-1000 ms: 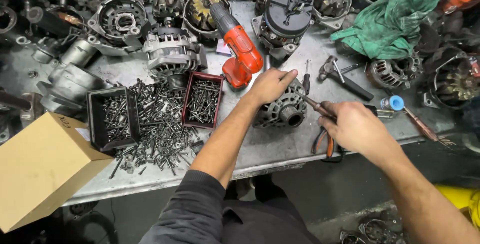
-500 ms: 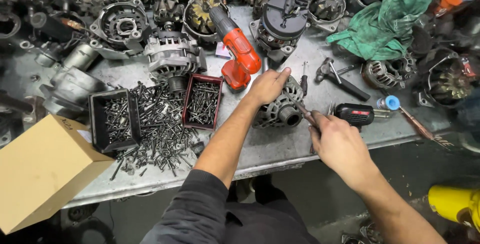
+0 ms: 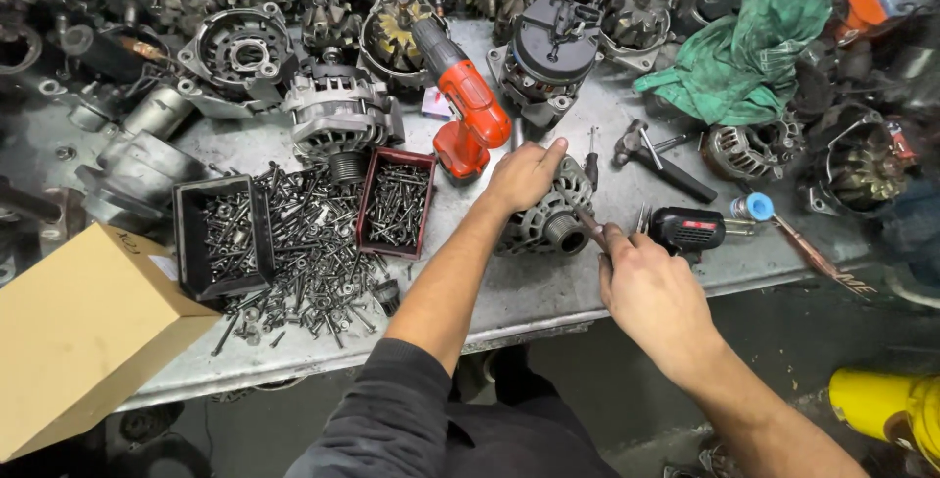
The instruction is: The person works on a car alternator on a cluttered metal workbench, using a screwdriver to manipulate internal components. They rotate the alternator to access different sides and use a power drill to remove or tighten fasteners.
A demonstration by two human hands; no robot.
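Ribbed metal alternator under left hand, right hand gripping thin tool

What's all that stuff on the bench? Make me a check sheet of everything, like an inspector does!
Surface: grey metal bench, scuffed and crowded.
Job's things: silver alternator near the front edge; left hand rests on top of it; right hand holds a thin tool against its side.
Clutter: loose pile of screws, black tray and red tray of screws, orange drill, hammer, green rag, more alternator parts along the back.
Hands: both bare; the left arm wears a dark sleeve.
Cables: nothing seen.
Surroundings: cardboard box at the left, yellow object low at the right.
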